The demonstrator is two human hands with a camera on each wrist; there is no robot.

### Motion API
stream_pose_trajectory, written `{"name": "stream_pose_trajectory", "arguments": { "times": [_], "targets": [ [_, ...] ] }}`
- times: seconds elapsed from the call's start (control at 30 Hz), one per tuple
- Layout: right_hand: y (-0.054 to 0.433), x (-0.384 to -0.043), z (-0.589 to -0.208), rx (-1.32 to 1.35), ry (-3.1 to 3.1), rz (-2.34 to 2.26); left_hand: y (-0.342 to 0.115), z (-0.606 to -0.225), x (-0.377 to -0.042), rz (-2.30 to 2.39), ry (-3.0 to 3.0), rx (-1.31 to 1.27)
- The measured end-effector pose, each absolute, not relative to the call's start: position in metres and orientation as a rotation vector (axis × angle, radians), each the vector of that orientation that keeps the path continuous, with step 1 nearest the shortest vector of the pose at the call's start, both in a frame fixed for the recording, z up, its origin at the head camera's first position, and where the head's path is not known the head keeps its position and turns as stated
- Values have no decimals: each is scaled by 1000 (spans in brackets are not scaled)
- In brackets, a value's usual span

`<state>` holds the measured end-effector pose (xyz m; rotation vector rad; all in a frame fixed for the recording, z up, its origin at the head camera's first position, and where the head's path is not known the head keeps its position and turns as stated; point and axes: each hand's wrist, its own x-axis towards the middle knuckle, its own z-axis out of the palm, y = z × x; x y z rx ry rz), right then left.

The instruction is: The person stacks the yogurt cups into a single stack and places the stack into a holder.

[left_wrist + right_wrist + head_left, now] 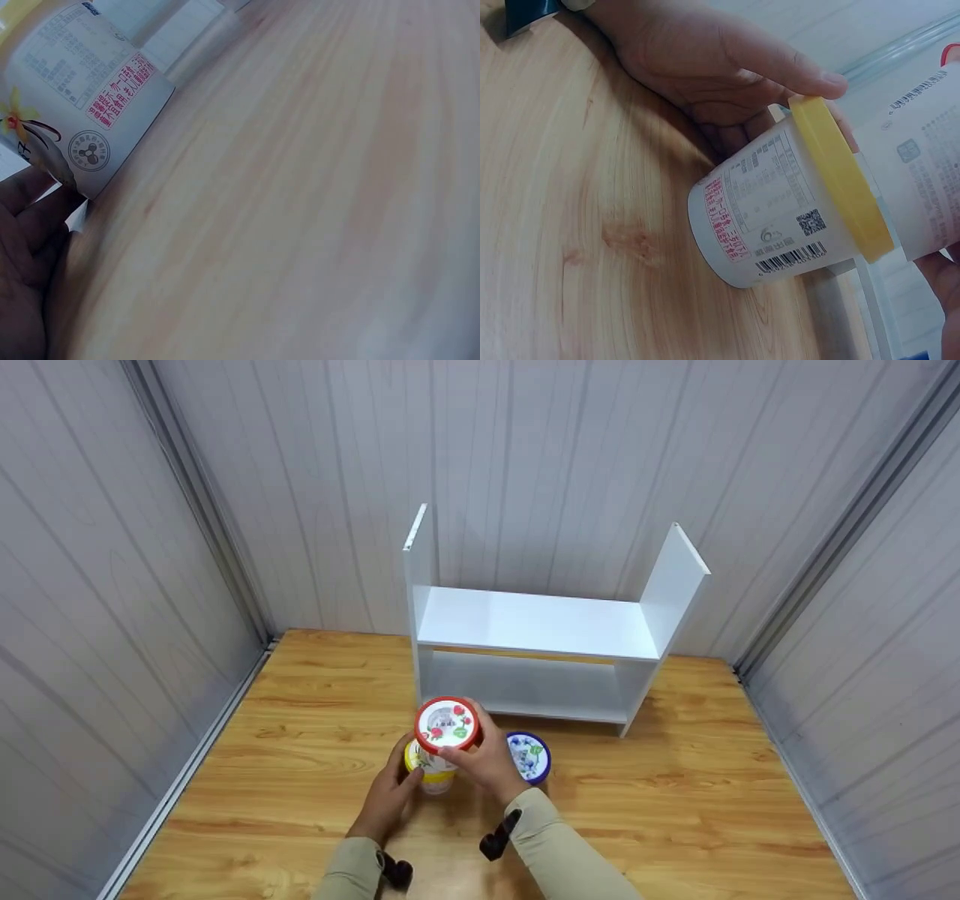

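A paper tub with a yellow lid (761, 214) stands on the wooden floor. My left hand (385, 802) holds its far-left side, thumb against the yellow rim in the right wrist view. My right hand (496, 761) grips a second tub, with a red lid (448, 724) printed with berries, directly above the yellow lid and partly covering it in the head view. Whether the two tubs touch, I cannot tell. A tub with a blue lid (529, 757) stands just right of my right hand, its body mostly hidden.
Behind the tubs stands a white two-level shelf (536, 622) with tall side panels. Pale panelled walls (360, 495) close in the back and both sides. Wood-grain floor (300, 750) extends left and right of the tubs.
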<state>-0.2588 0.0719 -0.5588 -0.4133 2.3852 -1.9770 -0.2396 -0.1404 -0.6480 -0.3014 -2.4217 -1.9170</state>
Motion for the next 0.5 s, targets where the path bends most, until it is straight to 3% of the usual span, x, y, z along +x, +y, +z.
{"name": "stream_pose_trajectory", "arguments": {
  "times": [0.5],
  "targets": [
    [62,-258,-558,-362,2318,-1987,-140,-647,-241,-1839,-2453,-291]
  ]
}}
